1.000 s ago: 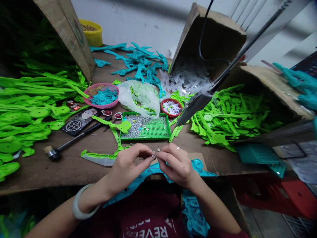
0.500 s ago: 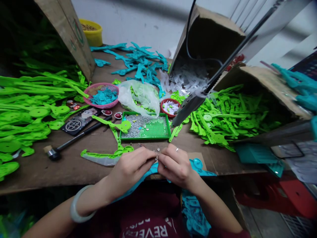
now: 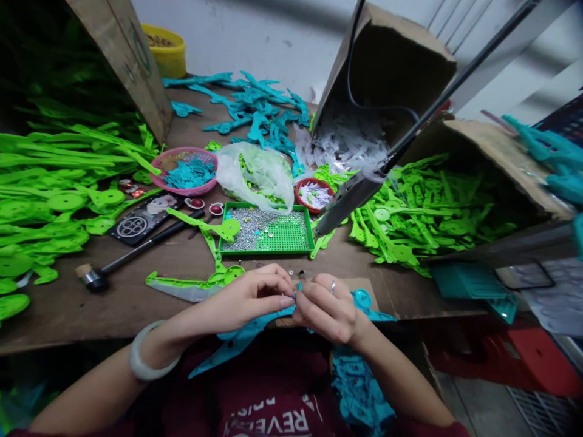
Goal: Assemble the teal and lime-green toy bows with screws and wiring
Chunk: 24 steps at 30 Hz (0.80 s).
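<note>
My left hand (image 3: 264, 295) and my right hand (image 3: 328, 308) meet fingertip to fingertip at the table's front edge. A tiny teal piece (image 3: 299, 286) shows at the pinched fingers of my right hand. The left thumb and fingertips close at the same spot; what they pinch is too small to make out. Beneath both hands lies a long blue plastic part (image 3: 241, 341), partly hidden by them. Just beyond the fingertips are a small round metal piece (image 3: 290, 272) and a small dark piece (image 3: 302, 274). Left of them rests a green part with a translucent blade (image 3: 189, 291).
A green tray (image 3: 286, 250) of small metal pieces sits ahead, with an electric screwdriver (image 3: 350, 197) hanging beside it. Baskets, pink (image 3: 157, 177) and red (image 3: 298, 198), hold small parts. A hammer (image 3: 136, 255) lies left. Green parts (image 3: 410, 212) pile up at both sides.
My left hand's fingers have loosened and lifted slightly, with the thumb now showing. A teal piece now shows at my right fingertips. More of the blue part is visible at lower left.
</note>
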Each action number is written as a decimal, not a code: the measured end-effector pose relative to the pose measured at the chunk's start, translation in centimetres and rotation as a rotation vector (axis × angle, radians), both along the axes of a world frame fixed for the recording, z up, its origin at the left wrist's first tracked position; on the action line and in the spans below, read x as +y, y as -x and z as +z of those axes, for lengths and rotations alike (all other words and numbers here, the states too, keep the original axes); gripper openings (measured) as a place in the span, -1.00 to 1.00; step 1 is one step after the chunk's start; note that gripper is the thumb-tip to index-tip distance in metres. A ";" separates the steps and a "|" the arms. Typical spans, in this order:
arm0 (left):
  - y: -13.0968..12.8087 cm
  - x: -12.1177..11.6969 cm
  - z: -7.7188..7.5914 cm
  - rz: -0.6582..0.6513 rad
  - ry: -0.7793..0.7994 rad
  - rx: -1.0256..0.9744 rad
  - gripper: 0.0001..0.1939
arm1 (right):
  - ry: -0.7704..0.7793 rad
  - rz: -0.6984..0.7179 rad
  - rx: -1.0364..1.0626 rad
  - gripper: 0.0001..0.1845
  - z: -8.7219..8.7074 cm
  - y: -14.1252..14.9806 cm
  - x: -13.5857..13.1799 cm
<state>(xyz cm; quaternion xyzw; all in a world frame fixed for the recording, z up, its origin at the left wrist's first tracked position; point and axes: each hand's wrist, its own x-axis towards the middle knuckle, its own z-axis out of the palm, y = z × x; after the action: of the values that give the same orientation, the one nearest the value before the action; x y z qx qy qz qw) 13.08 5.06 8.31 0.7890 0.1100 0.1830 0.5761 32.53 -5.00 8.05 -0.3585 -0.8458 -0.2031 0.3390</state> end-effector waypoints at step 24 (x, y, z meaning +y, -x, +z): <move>1.6 -1.5 -3.2 0.419 -0.972 -0.283 -0.74 | 0.003 -0.263 0.095 -0.69 -2.9 2.3 -0.3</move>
<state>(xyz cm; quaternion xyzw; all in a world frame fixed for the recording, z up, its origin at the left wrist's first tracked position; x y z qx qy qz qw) 11.47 3.61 5.15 0.8931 0.0889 0.4281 0.1057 30.21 -5.27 5.12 -0.4759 -0.7747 -0.2275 0.3486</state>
